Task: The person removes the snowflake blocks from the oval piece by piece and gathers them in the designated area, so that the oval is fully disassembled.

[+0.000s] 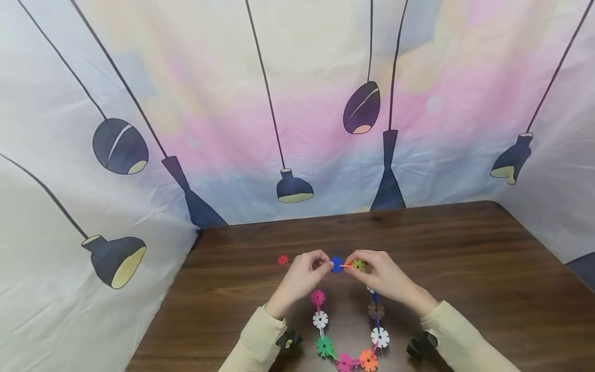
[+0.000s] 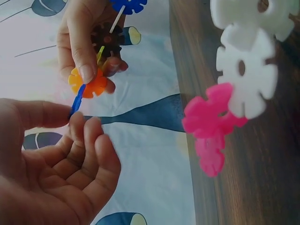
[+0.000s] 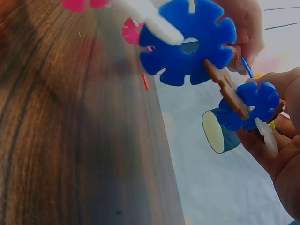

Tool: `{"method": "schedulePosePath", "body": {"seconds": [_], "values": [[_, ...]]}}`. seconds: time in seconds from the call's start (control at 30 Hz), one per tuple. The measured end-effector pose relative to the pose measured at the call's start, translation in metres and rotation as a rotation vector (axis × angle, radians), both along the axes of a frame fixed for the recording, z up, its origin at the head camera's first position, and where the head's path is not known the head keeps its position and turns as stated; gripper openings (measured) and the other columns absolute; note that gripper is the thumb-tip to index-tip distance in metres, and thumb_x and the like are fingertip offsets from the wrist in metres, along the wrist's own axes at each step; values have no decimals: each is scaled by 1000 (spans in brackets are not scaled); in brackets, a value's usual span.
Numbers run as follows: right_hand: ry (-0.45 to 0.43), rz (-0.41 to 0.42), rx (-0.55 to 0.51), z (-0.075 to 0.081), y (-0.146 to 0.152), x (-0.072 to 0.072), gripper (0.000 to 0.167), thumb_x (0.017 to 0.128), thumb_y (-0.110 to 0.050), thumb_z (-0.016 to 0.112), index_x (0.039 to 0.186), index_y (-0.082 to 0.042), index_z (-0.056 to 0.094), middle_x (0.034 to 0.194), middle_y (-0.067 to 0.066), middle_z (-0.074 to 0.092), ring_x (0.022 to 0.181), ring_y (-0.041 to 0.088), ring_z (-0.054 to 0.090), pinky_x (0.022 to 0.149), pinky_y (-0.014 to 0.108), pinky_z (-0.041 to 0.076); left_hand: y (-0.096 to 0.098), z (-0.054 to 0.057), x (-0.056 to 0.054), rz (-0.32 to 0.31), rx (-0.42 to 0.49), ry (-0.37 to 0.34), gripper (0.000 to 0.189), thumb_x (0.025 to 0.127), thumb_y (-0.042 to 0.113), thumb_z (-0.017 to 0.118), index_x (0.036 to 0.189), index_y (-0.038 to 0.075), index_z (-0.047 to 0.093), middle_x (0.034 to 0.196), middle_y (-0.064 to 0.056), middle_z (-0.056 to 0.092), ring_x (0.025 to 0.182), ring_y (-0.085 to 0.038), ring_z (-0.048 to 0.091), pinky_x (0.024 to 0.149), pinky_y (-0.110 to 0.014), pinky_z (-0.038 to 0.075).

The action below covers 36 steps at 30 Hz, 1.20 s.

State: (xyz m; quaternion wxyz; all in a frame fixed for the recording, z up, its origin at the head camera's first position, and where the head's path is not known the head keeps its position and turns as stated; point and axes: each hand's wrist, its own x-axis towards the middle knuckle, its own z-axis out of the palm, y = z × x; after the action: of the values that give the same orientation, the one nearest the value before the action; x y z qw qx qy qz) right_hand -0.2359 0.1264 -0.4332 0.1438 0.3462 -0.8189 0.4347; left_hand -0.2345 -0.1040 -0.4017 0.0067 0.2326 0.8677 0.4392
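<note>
My left hand (image 1: 302,276) pinches a blue snowflake disc (image 1: 337,264) between thumb and fingertips. In the left wrist view that blue disc (image 2: 78,99) is edge-on, meeting the rim of an orange snowflake disc (image 2: 93,86); how deep the slots engage, I cannot tell. My right hand (image 1: 386,279) holds the orange disc, with a yellow-green disc (image 1: 358,265) beside it. From the right hand a chain of slotted discs runs down, including a brown disc (image 1: 376,310) and a white disc (image 1: 380,337), and curves round to a pink disc (image 1: 318,297) at its other end.
A loose red snowflake disc (image 1: 282,259) lies on the brown wooden table (image 1: 232,299), left of the hands. Black wrist cameras sit under both wrists. Behind the table hangs a cloth (image 1: 321,129) printed with lamps.
</note>
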Motion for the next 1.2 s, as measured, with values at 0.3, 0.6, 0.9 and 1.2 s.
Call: {"method": "schedulePosePath", "body": {"seconds": [0.3,0.6,0.9,1.2], "values": [[32,0,-18,0,1,-2,9,94,-17,73,103,-19,75,98,-8,72,68,2,57,54,24,50,-2,2,-2,-41,-13,-36,14,100,21,62,93,10,69,66,6,54,48,-7,41,45,-22,35],[20,8,-27,0,2,-2,10,95,-16,72,104,-18,76,97,-8,72,74,3,61,56,25,52,-2,2,-1,-33,15,-34,20,99,24,63,93,6,68,69,-1,58,45,-6,36,44,-24,32],[18,9,-53,-1,1,-3,11,93,-13,73,103,-17,75,97,-9,71,84,6,66,65,26,57,-1,2,-2,-35,10,-40,19,100,22,62,94,6,69,73,-1,61,53,-7,45,48,-24,37],[50,-7,-58,-1,2,-4,12,92,-11,74,103,-15,76,95,-6,72,83,5,66,64,27,57,-2,4,-2,-55,2,-9,16,100,22,61,94,9,68,69,1,57,49,-7,39,46,-22,34]]}}
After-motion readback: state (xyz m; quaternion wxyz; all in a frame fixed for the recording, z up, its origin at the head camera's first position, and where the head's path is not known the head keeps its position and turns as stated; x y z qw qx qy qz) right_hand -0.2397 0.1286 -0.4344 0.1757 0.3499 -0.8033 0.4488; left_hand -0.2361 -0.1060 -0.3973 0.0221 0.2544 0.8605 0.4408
